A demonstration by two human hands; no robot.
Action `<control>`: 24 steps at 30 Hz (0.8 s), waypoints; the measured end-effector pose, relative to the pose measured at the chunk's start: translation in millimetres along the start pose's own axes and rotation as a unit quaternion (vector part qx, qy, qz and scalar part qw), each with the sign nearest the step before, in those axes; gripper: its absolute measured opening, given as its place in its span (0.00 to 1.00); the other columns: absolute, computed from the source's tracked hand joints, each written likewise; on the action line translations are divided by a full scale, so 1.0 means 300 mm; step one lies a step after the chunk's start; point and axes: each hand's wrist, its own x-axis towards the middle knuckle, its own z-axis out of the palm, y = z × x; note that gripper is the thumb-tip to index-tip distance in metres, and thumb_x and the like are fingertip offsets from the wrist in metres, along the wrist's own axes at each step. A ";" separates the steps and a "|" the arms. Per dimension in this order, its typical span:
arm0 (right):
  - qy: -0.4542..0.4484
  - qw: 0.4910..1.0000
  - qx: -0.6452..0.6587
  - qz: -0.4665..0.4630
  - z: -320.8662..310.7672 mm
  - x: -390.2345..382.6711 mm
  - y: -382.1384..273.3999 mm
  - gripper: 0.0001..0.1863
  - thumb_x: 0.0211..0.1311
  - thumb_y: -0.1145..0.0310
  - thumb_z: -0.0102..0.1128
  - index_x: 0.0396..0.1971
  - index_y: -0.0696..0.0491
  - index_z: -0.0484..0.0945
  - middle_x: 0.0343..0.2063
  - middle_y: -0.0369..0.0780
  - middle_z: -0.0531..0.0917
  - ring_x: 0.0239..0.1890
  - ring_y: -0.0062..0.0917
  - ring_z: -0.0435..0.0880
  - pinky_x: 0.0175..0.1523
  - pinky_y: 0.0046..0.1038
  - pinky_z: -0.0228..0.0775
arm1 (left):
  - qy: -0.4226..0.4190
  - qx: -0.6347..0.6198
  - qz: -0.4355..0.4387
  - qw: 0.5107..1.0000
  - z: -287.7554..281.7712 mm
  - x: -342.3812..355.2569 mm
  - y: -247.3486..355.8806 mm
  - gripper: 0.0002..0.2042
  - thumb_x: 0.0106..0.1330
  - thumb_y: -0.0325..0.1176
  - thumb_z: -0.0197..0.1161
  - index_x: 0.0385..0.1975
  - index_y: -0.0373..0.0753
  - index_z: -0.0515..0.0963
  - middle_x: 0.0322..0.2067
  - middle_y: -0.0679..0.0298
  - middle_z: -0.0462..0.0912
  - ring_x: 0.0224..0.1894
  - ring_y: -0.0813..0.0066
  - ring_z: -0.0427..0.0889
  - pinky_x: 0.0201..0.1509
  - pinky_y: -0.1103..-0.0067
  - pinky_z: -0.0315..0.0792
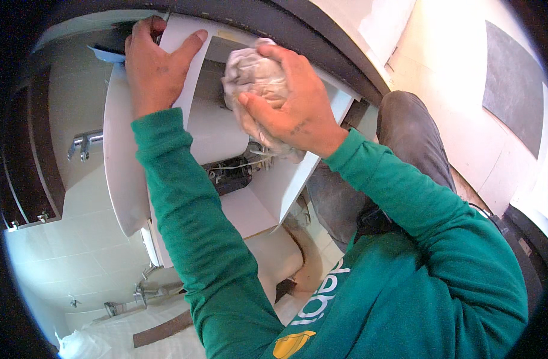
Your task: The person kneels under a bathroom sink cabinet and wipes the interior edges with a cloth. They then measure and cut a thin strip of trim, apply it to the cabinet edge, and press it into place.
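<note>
In the upper middle of the frame, a crumpled rag is held over the opening of a white cabinet. The right hand has its grip clamped on the rag, thumb and fingers sunk into the folds. The left hand, upper left, has thumb and fingers spread apart across a white strip. Step in hand, as judged: rag work at the opening, left hand bracing. The next move calls for a steady brace and loose folds kept clear of the cables at centre. The rag's long axis runs top to bottom, lower end leaning right; no distinct front noted. Outward: a tap at left, a grey sheet at upper right.
</note>
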 end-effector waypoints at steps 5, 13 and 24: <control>0.067 0.984 0.075 0.145 0.087 0.021 -0.004 0.23 0.66 0.62 0.63 0.57 0.58 0.77 0.46 0.56 0.84 0.49 0.51 0.83 0.58 0.41 0.75 | -0.029 -0.050 -0.018 0.998 -0.017 0.018 -0.003 0.33 0.50 0.51 0.81 0.45 0.29 0.78 0.41 0.49 0.85 0.44 0.58 0.84 0.56 0.68 0.75; 0.225 0.898 0.149 0.347 0.085 -0.090 0.195 0.25 0.67 0.58 0.65 0.54 0.62 0.77 0.43 0.51 0.86 0.47 0.38 0.85 0.58 0.36 0.75 | -0.020 -0.151 -0.002 0.988 -0.008 -0.024 -0.014 0.37 0.51 0.54 0.80 0.51 0.30 0.76 0.49 0.48 0.79 0.53 0.56 0.78 0.60 0.66 0.71; 0.384 0.739 0.210 0.513 -0.096 -0.274 0.644 0.14 0.64 0.67 0.65 0.45 0.60 0.82 0.38 0.45 0.87 0.36 0.32 0.87 0.42 0.33 0.82 | -0.023 -0.131 -0.009 0.991 -0.031 -0.028 -0.020 0.35 0.54 0.53 0.79 0.52 0.30 0.75 0.51 0.53 0.77 0.49 0.63 0.79 0.57 0.70 0.73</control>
